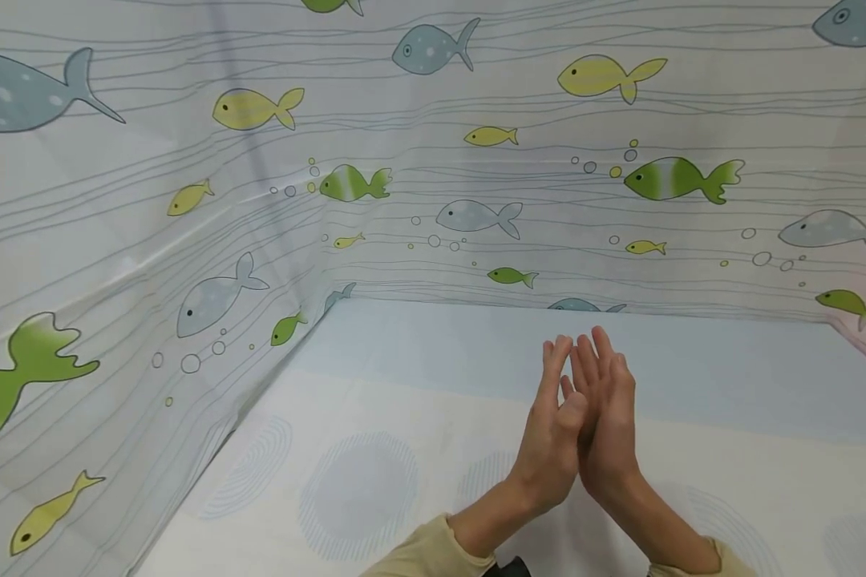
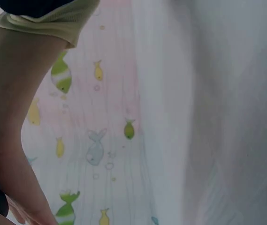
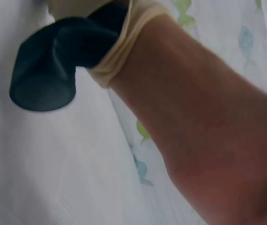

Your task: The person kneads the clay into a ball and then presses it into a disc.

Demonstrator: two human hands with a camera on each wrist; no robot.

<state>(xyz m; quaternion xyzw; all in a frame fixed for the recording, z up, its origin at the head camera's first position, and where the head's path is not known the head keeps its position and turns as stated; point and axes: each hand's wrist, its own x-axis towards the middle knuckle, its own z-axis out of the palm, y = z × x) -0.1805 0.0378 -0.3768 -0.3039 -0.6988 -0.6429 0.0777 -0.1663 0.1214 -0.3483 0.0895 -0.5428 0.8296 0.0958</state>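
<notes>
I note a pale table [image 1: 404, 449] printed with faint grey-blue circles, enclosed at 9 and 12 o'clock by a curtain [image 1: 188, 224] patterned with fish. My left hand [image 1: 552, 437] and right hand [image 1: 606, 425] meet palm to palm above it, near centre at about 5 o'clock. Each grip is flat and holding nothing, fingers straight, long axes pointing toward 12 o'clock.

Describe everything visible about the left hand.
The left hand is bare and raised upright above the pale mat, fingers straight and pointing up toward the fish-print curtain. Its palm presses flat against the right hand, the fingertips nearly level. It holds nothing. A beige sleeve covers the forearm below the wrist. The head view shows its back and thumb side; the palm itself is hidden.
</notes>
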